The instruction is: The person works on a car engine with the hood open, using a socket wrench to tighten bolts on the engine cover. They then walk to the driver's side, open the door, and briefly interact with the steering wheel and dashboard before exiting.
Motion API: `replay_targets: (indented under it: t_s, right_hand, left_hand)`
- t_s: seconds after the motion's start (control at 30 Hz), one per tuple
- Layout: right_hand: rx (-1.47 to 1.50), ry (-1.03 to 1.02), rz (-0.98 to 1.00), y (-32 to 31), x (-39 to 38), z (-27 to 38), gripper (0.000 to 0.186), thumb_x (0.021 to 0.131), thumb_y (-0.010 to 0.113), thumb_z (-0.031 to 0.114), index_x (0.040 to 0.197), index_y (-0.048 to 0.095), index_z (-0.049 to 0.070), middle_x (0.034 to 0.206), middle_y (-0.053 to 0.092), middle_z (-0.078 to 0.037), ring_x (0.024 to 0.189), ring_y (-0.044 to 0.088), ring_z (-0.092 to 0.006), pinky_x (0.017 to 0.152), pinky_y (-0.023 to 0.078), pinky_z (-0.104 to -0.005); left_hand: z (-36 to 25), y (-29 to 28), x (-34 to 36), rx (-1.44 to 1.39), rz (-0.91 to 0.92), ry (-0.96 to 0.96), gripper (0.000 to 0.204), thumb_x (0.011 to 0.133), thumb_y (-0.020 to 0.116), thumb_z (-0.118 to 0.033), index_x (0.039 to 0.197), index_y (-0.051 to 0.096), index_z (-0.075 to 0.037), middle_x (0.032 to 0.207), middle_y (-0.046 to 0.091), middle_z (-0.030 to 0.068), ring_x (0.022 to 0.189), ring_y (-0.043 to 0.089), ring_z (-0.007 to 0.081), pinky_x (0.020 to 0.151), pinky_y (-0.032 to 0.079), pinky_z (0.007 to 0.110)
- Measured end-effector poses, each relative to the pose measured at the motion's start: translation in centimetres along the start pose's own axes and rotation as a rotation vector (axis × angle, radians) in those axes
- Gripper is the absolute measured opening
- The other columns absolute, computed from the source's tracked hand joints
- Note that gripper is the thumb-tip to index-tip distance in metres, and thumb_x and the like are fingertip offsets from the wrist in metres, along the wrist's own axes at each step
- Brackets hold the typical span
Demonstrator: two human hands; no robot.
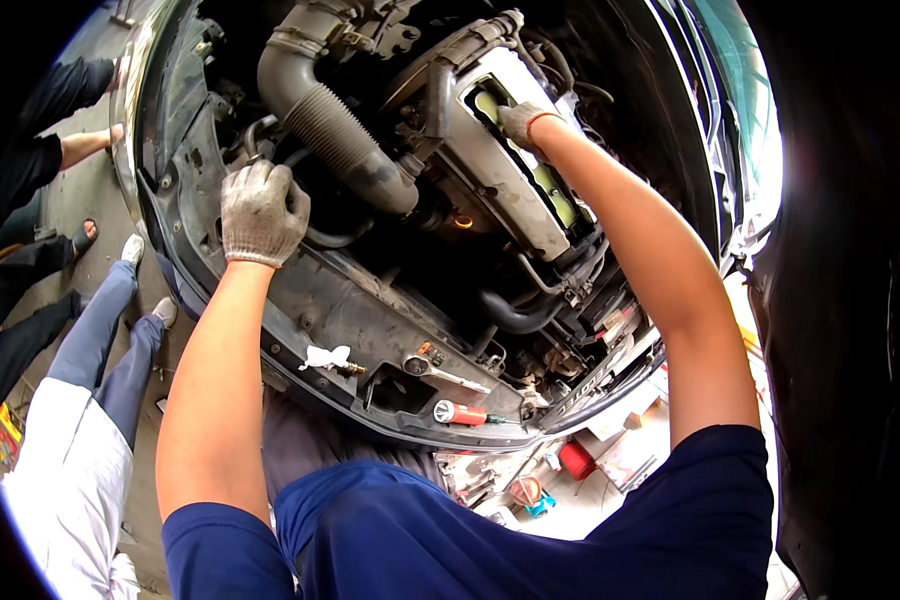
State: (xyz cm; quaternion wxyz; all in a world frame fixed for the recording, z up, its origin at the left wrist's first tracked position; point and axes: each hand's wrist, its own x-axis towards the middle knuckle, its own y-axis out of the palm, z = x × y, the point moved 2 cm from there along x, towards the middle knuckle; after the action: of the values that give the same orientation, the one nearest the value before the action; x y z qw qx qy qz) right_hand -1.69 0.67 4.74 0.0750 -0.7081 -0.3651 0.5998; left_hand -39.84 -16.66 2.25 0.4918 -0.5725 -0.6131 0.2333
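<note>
My left hand (pixel 264 210), in a stained knit glove, is curled closed at the left side of the engine bay, by a bent dark hose (pixel 258 134); what its fingers hold, if anything, is hidden. My right hand (pixel 521 126), also gloved, reaches into the upper end of a long slot in the silver engine cover (pixel 515 215). Its fingers are bent against a pale green part (pixel 560 208) inside; I cannot make out what they grip. A ribbed grey intake hose (pixel 325 135) lies between my hands.
On the front ledge lie white tissue (pixel 323 358), a ratchet (pixel 450 376) and a red flashlight (pixel 458 412). Other people (pixel 75 440) stand at left, their hands near the car's edge. A red container (pixel 576 460) and tools sit on the floor below. A dark panel (pixel 840 300) fills the right side.
</note>
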Motion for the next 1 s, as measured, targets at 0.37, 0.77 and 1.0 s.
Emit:
replay_targets:
  t_s: [0.37,0.77,1.0]
  right_hand:
    - [0.688,0.060,-1.180,0.0,1.3,-0.2,0.038,0.106,0.066,0.032,0.132,0.064,0.005,0.121,0.073,-0.028,0.112,0.071,-0.0496,0.098,0.058,-0.0560]
    - [0.355,-0.018,-1.478,1.8,4.9,1.5,0.027,0.098,0.072,0.025,0.121,0.066,0.014,0.108,0.066,-0.013,0.101,0.067,-0.0359,0.087,0.049,-0.0521]
    - [0.353,-0.023,-1.453,1.3,4.6,1.3,0.025,0.096,0.072,0.022,0.119,0.068,0.015,0.110,0.067,-0.013,0.100,0.068,-0.0374,0.085,0.053,-0.0523]
  left_hand:
    - [-1.0,-0.2,0.8,-0.005,-0.002,0.010,0.009,0.083,0.071,-0.011,0.085,0.065,-0.005,0.088,0.063,0.0160,0.089,0.065,0.0382,0.086,0.050,0.051]
    - [-1.2,-0.5,0.9,0.023,0.075,-0.012,0.008,0.088,0.070,-0.006,0.094,0.065,-0.004,0.098,0.070,0.0170,0.097,0.069,0.0402,0.091,0.052,0.051]
    - [-1.0,-0.5,0.6,0.039,0.100,0.001,0.010,0.087,0.072,-0.008,0.095,0.068,-0.004,0.100,0.072,0.0174,0.095,0.069,0.0392,0.089,0.053,0.051]
